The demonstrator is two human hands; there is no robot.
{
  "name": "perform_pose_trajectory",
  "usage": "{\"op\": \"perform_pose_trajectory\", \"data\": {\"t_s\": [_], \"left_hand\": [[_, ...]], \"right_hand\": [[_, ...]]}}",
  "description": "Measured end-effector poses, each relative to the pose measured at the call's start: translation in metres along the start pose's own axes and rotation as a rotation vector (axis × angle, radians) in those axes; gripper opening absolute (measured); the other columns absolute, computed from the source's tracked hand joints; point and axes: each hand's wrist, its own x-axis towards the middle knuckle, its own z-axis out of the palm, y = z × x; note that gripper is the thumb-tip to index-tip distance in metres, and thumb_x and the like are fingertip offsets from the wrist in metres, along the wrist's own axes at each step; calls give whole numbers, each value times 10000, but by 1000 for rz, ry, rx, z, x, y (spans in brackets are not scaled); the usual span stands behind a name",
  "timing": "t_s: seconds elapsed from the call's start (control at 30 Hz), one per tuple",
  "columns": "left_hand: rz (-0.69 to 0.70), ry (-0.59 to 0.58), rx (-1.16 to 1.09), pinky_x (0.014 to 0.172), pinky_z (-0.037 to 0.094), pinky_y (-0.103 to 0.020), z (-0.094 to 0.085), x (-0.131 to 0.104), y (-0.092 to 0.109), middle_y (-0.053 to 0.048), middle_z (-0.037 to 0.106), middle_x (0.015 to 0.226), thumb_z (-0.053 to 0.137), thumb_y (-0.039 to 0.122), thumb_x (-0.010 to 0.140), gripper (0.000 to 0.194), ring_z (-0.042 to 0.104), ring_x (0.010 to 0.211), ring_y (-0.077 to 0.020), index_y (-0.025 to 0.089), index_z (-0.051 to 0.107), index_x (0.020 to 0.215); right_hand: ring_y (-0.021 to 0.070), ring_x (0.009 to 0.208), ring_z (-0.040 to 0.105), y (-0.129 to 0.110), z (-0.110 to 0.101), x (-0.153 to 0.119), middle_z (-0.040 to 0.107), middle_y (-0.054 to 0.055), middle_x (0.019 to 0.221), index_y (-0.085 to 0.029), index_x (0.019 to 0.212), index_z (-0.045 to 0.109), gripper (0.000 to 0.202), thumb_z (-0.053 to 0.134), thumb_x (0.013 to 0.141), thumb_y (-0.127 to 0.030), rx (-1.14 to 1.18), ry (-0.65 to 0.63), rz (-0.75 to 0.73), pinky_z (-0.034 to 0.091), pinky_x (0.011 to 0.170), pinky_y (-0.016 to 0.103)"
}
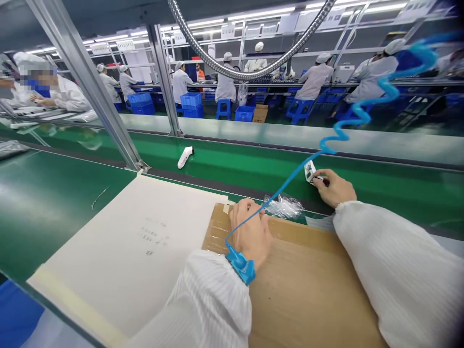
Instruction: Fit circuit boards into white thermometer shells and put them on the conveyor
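Observation:
My right hand (336, 188) reaches over the green conveyor belt, thumb and fingers pinching a small white plastic housing (309, 172) with dark parts inside. My left hand (251, 232) rests on the brown cardboard (308, 280) with its fingers curled; whatever is under them is hidden. Around the left wrist sits a blue wrist strap (240, 266), and its coiled blue cord (337, 133) rises to the upper right. Just beyond the left fingers lies a crumpled clear plastic bag (285, 207). A white handheld device (186, 157) lies farther left on the belt (232, 166).
White paper (145, 251) with faint writing is taped to the green bench (54, 193). Metal posts (165, 79) stand at the bench and across the belt. A flexible metal conduit (246, 72) hangs overhead. Several co-workers in white sit at lines beyond, near blue crates (191, 104).

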Motion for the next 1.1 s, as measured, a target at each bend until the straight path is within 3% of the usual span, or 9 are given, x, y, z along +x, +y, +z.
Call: {"op": "perform_pose_trajectory", "data": {"t_s": [0.13,0.3,0.37,0.43,0.53,0.63,0.73,0.9,1.1], "left_hand": [[58,26,-32,1072,433,-457,-2,0,2,-113,601,1223,581,170,918,133,541,1198,-273,163,623,1044],[373,84,-51,1196,303,-459,-9,-3,11,-122,428,1535,475,311,1008,425,360,1433,-272,160,481,1405],[422,-3,-135,1171,334,-425,-12,-7,16,-101,495,1495,525,344,991,450,429,1386,-258,182,494,1410],[356,-217,-226,1011,461,-372,-13,-11,21,-61,667,1279,604,361,945,388,601,1168,-243,220,601,1307],[181,-449,-236,716,475,-310,-13,-17,26,-9,744,935,642,353,900,258,664,826,-217,264,711,1132],[112,-419,-175,713,452,-302,-13,-19,28,-23,744,914,606,341,907,250,665,820,-225,265,732,1109],[115,-418,-177,775,468,-296,-13,-17,27,-34,751,956,572,349,926,282,676,874,-227,274,730,1147],[54,-353,-155,748,451,-279,-15,-12,23,-29,750,943,567,337,932,254,672,868,-219,286,741,1110],[-193,-202,-59,685,392,-285,-16,3,15,-41,735,854,596,430,927,222,662,810,-227,264,741,953]], "right_hand": [[265,889,651,-20,-23,-28,712,105,962,-242,1250,530,298,486,975,-347,115,-59,-52,442,848,429],[238,782,645,-56,-76,-90,671,47,815,-272,1138,594,454,497,924,-660,300,-401,-332,489,780,389],[209,724,593,-66,-90,-116,628,28,768,-259,1066,636,481,488,918,-692,283,-492,-417,479,745,365],[195,760,583,-69,-94,-137,644,33,834,-253,1017,661,463,463,946,-664,278,-529,-437,471,740,338],[200,883,601,-61,-88,-157,671,43,1021,-264,1069,653,410,447,979,-607,287,-401,-407,468,786,330],[195,869,586,-50,-75,-170,649,32,1021,-269,1071,628,317,530,963,-550,231,-139,-400,457,804,340],[191,813,554,-44,-63,-177,622,25,952,-248,917,619,188,608,941,-434,130,7,-492,435,767,341],[189,758,522,-46,-49,-179,583,17,839,-226,816,562,200,545,988,-327,72,-51,-625,383,696,333],[205,825,534,-68,-41,-174,627,17,902,-229,839,529,191,498,1006,-317,79,-3,-733,346,766,353]]}}
